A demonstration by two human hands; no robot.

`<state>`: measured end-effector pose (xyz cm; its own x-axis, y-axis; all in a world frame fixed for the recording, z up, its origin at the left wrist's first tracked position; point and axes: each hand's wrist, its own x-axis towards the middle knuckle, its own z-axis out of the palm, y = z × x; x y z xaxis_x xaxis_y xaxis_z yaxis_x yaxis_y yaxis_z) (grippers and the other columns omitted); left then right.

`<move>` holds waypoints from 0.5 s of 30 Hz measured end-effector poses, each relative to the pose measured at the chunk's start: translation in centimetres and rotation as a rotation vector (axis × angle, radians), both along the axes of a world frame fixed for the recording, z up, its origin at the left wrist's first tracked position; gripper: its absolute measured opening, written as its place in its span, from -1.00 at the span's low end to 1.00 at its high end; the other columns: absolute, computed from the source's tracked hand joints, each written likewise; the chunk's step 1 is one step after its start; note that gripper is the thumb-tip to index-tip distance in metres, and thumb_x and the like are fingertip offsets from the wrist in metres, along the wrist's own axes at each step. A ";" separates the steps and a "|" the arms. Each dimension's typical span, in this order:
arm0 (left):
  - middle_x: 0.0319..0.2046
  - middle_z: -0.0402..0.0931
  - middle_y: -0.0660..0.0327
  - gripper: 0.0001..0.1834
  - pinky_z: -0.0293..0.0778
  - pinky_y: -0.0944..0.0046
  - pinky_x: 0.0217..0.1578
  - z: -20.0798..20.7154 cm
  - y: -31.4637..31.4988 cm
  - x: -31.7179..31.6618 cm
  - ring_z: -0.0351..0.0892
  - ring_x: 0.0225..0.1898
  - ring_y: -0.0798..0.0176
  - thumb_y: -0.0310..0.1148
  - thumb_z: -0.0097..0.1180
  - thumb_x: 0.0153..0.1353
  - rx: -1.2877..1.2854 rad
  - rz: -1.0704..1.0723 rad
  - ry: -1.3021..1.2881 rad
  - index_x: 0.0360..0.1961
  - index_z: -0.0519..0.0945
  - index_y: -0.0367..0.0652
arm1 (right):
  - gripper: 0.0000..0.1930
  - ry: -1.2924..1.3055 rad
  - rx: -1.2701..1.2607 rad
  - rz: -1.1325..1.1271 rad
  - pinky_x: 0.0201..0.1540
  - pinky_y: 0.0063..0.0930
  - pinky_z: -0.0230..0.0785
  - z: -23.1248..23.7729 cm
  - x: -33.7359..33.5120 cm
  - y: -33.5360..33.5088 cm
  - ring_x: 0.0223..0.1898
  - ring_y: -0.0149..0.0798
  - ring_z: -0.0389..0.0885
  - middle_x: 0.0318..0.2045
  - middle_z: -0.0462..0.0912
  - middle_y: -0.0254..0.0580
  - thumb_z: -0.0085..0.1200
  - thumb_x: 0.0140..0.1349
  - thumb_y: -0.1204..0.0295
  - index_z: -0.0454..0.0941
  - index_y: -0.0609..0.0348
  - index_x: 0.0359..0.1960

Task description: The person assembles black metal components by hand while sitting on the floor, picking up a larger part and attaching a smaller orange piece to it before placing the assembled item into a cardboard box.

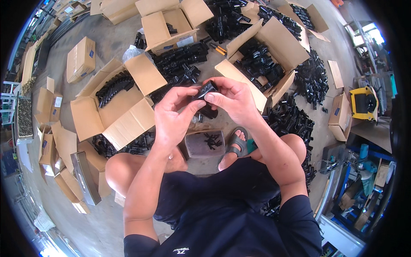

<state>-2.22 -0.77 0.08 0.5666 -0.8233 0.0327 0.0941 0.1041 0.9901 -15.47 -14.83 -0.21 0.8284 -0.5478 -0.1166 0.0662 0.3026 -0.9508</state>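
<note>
Both hands are raised in front of me, holding a short black tubular fitting (206, 90) between them. My left hand (171, 113) grips its left end with thumb and fingers. The right hand (233, 100) is closed on the other end, thumb pressed along its near side. Just below the hands, another dark tubular piece (208, 113) shows partly, and I cannot tell whether it is touched. Under that stands a translucent plastic bin (192, 147) with small black parts (212, 140) lying in it, beside my sandalled foot.
An open carton (120, 107) at left holds black fittings in rows. Another open carton (282, 40) at right is filled with loose ones. Heaps of black fittings (310, 79) cover the floor around them. A closed carton (81, 60) stands far left; a yellow-framed object (364, 103) is at right.
</note>
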 end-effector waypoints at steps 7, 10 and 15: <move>-0.18 0.70 0.09 -0.76 0.60 0.38 -0.05 0.3 -0.2 -0.3 0.68 -0.15 0.36 -0.67 0.30 0.22 0.026 0.006 0.091 -0.09 0.62 -0.34 | -0.59 0.128 -0.139 -0.053 -0.20 -0.65 0.51 1.1 0.0 0.4 -0.26 -0.58 0.61 -0.27 0.72 -0.31 0.36 0.25 0.40 0.60 0.44 0.04; -0.17 0.71 0.07 -0.76 0.61 0.37 -0.05 0.4 0.1 -0.2 0.69 -0.15 0.36 -0.68 0.30 0.21 0.017 0.040 0.088 -0.10 0.61 -0.34 | -0.59 0.055 -0.117 -0.057 -0.25 -0.66 0.48 0.8 0.5 0.7 -0.29 -0.59 0.60 -0.28 0.71 -0.33 0.36 0.26 0.40 0.60 0.42 0.05; -0.14 0.69 -0.04 -0.89 0.65 0.17 -0.03 0.0 0.9 1.0 0.72 -0.13 0.09 -0.67 0.14 0.32 -0.087 0.121 0.191 -0.15 0.60 -0.32 | -0.61 0.094 -0.060 -0.081 -0.38 -0.57 0.44 -1.6 1.7 -1.1 -0.43 -0.53 0.59 -0.38 0.73 -0.25 0.23 0.36 0.19 0.67 0.27 0.02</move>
